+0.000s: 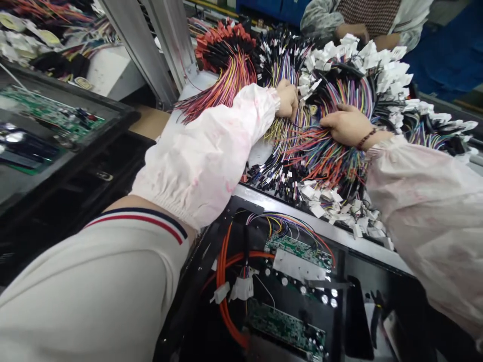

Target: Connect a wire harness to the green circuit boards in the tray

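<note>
My left hand is closed at the bundle of thin wires with black and white ends, its fingertips hidden among the strands. To its right, my right hand has thumb and fingers pinched on wires of the large multicoloured bundle. White connectors are heaped behind that bundle, and more white connectors hang at its near end. A bundle of red and yellow wires with red connectors lies left of my left hand.
Below the wires sits a black housing with green circuit boards and a loop of orange cable. Metal posts rise at the left, beside another housing. A person's arms are across the bench.
</note>
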The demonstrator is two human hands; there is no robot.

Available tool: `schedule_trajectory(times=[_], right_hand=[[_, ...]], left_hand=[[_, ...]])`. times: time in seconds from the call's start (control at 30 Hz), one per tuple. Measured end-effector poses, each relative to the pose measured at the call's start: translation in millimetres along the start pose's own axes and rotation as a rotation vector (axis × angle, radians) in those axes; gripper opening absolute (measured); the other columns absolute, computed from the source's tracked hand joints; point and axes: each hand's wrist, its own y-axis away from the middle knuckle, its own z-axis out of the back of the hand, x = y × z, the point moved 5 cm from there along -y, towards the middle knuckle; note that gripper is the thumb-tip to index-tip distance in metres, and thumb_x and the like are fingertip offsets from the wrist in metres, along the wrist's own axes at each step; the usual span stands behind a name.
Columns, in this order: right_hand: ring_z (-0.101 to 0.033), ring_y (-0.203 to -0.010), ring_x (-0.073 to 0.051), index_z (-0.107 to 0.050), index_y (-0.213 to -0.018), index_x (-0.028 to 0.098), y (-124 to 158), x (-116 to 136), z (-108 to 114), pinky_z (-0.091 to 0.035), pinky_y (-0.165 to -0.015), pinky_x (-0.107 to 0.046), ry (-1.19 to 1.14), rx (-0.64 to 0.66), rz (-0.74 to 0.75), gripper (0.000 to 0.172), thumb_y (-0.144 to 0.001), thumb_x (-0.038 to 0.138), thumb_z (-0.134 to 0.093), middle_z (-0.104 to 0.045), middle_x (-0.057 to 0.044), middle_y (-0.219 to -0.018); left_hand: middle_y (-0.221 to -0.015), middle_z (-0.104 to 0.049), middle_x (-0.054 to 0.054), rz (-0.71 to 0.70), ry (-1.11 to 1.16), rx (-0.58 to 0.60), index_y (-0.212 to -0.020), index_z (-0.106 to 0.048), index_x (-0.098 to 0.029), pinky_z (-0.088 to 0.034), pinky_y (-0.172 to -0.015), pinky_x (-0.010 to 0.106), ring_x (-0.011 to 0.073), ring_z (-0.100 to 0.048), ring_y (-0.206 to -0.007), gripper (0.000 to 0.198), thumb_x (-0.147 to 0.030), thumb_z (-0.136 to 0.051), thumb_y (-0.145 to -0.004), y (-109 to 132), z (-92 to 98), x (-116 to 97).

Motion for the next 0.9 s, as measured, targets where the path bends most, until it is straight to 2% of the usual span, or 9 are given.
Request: schedule_trajectory(times=[0.13, 0.2, 0.27, 0.33, 0.43, 0.6, 0.67, 0.73, 0.9], right_hand=[[-0.063, -0.096, -0.02, -0.059, -0.075, 0.023, 20, -8, 1, -0.034, -0.114, -0.045, 0.005, -0.034, 0.049, 0.02, -0.07, 0.006, -0.049, -0.072, -0.007, -0.09], [-0.062, -0.094, -0.023, -0.059, -0.075, 0.023, 23, 0, 3, -0.036, -0.112, -0.047, 0.027, -0.034, 0.068, 0.018, -0.071, 0.008, -0.051, -0.072, -0.009, -0.089], [-0.062, -0.091, -0.025, -0.061, -0.079, 0.022, 26, 14, 4, -0.037, -0.11, -0.048, 0.051, -0.029, 0.085, 0.017, -0.075, 0.009, -0.051, -0.07, -0.01, -0.084], [-0.061, -0.089, -0.025, -0.065, -0.091, 0.021, 34, 31, 4, -0.04, -0.105, -0.047, 0.059, -0.033, 0.096, 0.023, -0.078, 0.01, -0.05, -0.069, -0.009, -0.084], [-0.06, -0.095, -0.027, -0.067, -0.104, 0.023, 55, 53, 3, -0.044, -0.097, -0.045, 0.04, -0.053, 0.113, 0.032, -0.081, 0.01, -0.049, -0.069, -0.01, -0.095], [-0.058, -0.116, -0.029, -0.071, -0.094, 0.022, 89, 63, 4, -0.043, -0.105, -0.045, -0.021, -0.126, 0.15, 0.029, -0.082, 0.008, -0.049, -0.07, -0.012, -0.104], [-0.057, -0.122, -0.028, -0.071, -0.093, 0.021, 93, 63, 4, -0.044, -0.107, -0.045, -0.034, -0.165, 0.158, 0.03, -0.082, 0.006, -0.048, -0.071, -0.013, -0.104], [-0.057, -0.125, -0.028, -0.072, -0.092, 0.02, 94, 64, 3, -0.045, -0.108, -0.045, -0.039, -0.201, 0.16, 0.031, -0.082, 0.005, -0.047, -0.072, -0.013, -0.103], [-0.057, -0.128, -0.028, -0.071, -0.09, 0.021, 93, 63, -3, -0.048, -0.108, -0.046, -0.037, -0.263, 0.124, 0.031, -0.081, 0.004, -0.047, -0.074, -0.012, -0.102]], left_hand=[[-0.136, -0.06, 0.01, -0.308, -0.119, 0.15, -0.115, -0.068, -0.016, -0.048, -0.109, 0.051, 0.0263, -0.056, -0.127, 0.021, -0.027, -0.069, -0.098, 3, 3.7, -1], [-0.139, -0.06, 0.003, -0.386, -0.137, 0.177, -0.1, -0.073, -0.018, -0.035, -0.121, 0.048, 0.0224, -0.046, -0.136, 0.01, -0.013, -0.072, -0.092, 11, 9.6, 3], [-0.145, -0.054, -0.002, -0.414, -0.133, 0.156, -0.096, -0.073, -0.021, -0.022, -0.127, 0.044, 0.0185, -0.034, -0.14, 0.018, -0.004, -0.067, -0.09, 26, 15.1, 6], [-0.152, -0.046, 0.001, -0.391, -0.118, 0.089, -0.11, -0.07, -0.022, -0.02, -0.127, 0.045, 0.0205, -0.029, -0.142, 0.022, -0.009, -0.058, -0.097, 51, 19.7, 7], [-0.148, -0.045, 0.013, -0.284, -0.112, 0.023, -0.133, -0.059, -0.017, -0.028, -0.12, 0.048, 0.0294, -0.032, -0.142, 0.034, -0.017, -0.047, -0.101, 105, 23.6, 16], [-0.122, -0.063, 0.019, -0.026, -0.163, 0.211, -0.121, -0.063, -0.012, -0.048, -0.103, 0.045, 0.0329, -0.059, -0.119, 0.034, -0.038, -0.06, -0.1, 176, 15.4, 52], [-0.114, -0.067, 0.015, 0.053, -0.151, 0.289, -0.115, -0.066, -0.013, -0.054, -0.095, 0.044, 0.0287, -0.066, -0.107, 0.038, -0.047, -0.063, -0.099, 180, 7.6, 57], [-0.116, -0.067, 0.011, 0.099, -0.122, 0.318, -0.116, -0.066, -0.014, -0.056, -0.094, 0.045, 0.0249, -0.066, -0.105, 0.039, -0.049, -0.062, -0.1, 172, -1.6, 47], [-0.13, -0.061, 0.012, 0.24, -0.066, 0.225, -0.128, -0.061, -0.015, -0.055, -0.098, 0.049, 0.0272, -0.063, -0.115, 0.04, -0.043, -0.064, -0.1, 131, -23.9, -22]])
